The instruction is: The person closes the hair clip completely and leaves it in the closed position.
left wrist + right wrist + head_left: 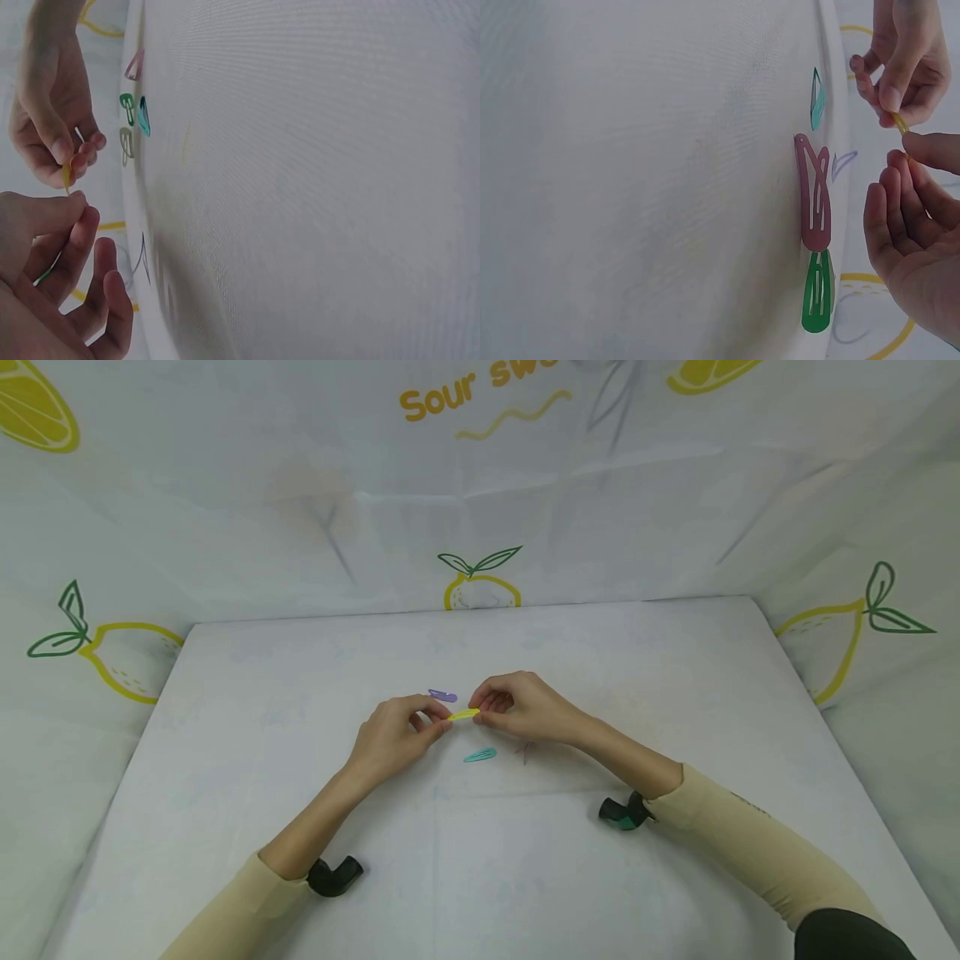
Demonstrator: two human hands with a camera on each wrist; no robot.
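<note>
A yellow snap hair clip (463, 714) is stretched between both hands above the white table. My left hand (390, 737) pinches one end of it between thumb and forefinger. At the other end, my right hand (531, 706) pinches it the same way. Just behind the hands lies a purple hair clip (444, 696), and a teal hair clip (480, 755) is in front of them. Under the right hand, a pink hair clip (814, 202) with splayed arms shows in the right wrist view, along with a green hair clip (816, 300).
In the left wrist view, a grey-olive hair clip (126, 146) lies beside the green one. The white table (480, 877) meets a hanging cloth (247, 543) printed with lemons at its back. Black devices (336, 877) are worn at both wrists.
</note>
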